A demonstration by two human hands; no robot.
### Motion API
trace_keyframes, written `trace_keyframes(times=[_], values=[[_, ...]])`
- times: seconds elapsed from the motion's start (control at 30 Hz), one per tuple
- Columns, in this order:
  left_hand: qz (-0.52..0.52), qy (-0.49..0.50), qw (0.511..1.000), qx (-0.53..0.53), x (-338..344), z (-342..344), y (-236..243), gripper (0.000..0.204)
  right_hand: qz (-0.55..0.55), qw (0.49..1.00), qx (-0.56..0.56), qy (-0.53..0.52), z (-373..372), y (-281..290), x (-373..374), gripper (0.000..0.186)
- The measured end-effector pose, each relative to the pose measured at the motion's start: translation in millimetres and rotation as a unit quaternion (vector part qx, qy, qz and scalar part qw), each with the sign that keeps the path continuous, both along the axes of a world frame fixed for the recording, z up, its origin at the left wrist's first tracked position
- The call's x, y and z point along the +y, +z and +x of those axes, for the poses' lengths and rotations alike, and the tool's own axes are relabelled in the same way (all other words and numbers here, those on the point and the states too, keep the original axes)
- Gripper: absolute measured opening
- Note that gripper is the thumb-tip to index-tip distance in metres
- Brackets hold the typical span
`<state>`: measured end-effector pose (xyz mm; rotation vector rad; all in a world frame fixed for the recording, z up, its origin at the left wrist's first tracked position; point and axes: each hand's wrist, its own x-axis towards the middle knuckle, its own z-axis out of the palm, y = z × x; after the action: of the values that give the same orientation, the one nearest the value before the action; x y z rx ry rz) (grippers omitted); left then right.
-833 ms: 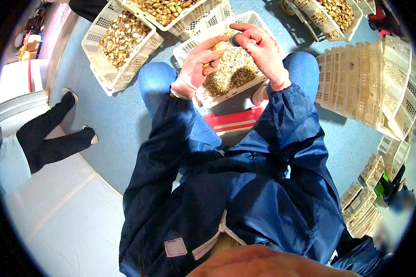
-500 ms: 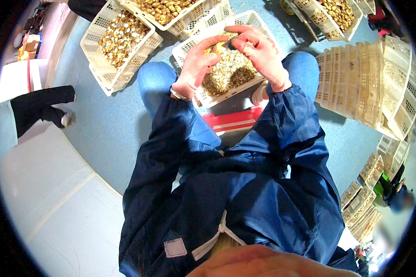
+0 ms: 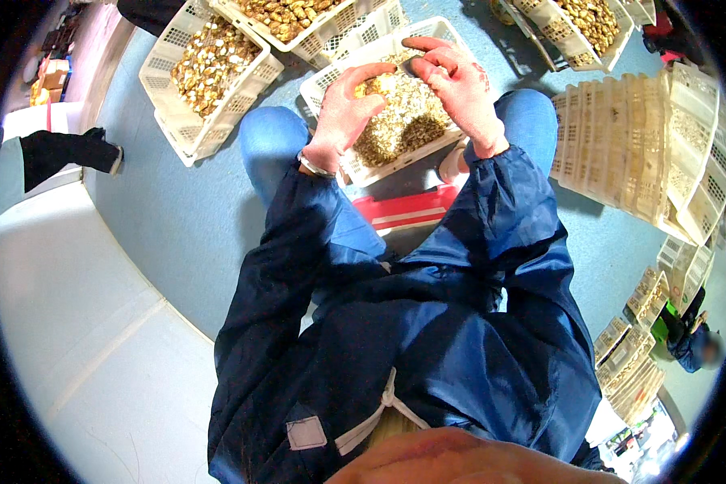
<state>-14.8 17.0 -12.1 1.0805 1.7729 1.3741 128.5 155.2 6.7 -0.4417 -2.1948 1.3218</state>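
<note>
Between my knees is a white perforated crate (image 3: 313,90), filled with a heap of small tan and whitish pieces (image 3: 395,121). My left hand (image 3: 343,113) is over its left side, with thumb and fingers curled round a yellowish-brown lump (image 3: 381,84). Across from it, my right hand (image 3: 464,93) hovers above the crate's right side. Its index finger reaches toward the left while the others bend inward. What those bent fingers hold, if anything, is hidden. The two hands are apart.
A crate of brown and white pieces (image 3: 208,68) stands at far left, beside another of brown lumps (image 3: 286,18). Stacked crates (image 3: 613,145) rise on the right. A red-and-white box (image 3: 403,208) sits between my legs. A person's dark-clad leg (image 3: 68,153) shows left.
My hands have drawn apart, baring the yellowish lump at my left hand. The dark bit seen by my right fingertips no longer shows. The leg at left has shifted.
</note>
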Motion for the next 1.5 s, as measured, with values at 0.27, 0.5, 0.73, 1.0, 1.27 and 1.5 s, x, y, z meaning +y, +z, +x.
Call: trace_keyframes(times=[0.27, 0.5, 0.73, 1.0, 1.27, 1.5], values=[[-0.009, 0.032, 0.994, 0.102, 1.0, 5.8, -0.3, 0.043, -0.015, 0.999, 0.0, -0.036, -1.7, -2.5, -3.7, 0.019], [-0.019, 0.061, 0.984, 0.166, 1.9, 9.3, -0.2, 0.042, -0.093, 0.994, -0.034, -0.046, -2.8, -7.2, -6.9, 0.022], [-0.013, 0.069, 0.997, 0.041, 2.3, 10.7, 3.5, 0.04, -0.182, 0.983, -0.028, -0.018, -4.9, 2.2, -16.5, 0.027], [-0.032, 0.031, 0.968, -0.247, 2.2, 10.7, 8.3, 0.037, -0.12, 0.992, 0.002, -0.043, -4.2, -9.9, -5.5, 0.025], [-0.029, 0.074, 0.968, -0.239, 1.3, 11.6, 5.9, 0.034, -0.101, 0.994, -0.008, -0.036, -6.3, -5.5, -9.0, 0.023], [-0.017, 0.082, 0.971, -0.224, 4.0, 12.1, 4.4, 0.037, -0.086, 0.996, 0.02, -0.021, -9.3, -14.3, -6.6, 0.023]])
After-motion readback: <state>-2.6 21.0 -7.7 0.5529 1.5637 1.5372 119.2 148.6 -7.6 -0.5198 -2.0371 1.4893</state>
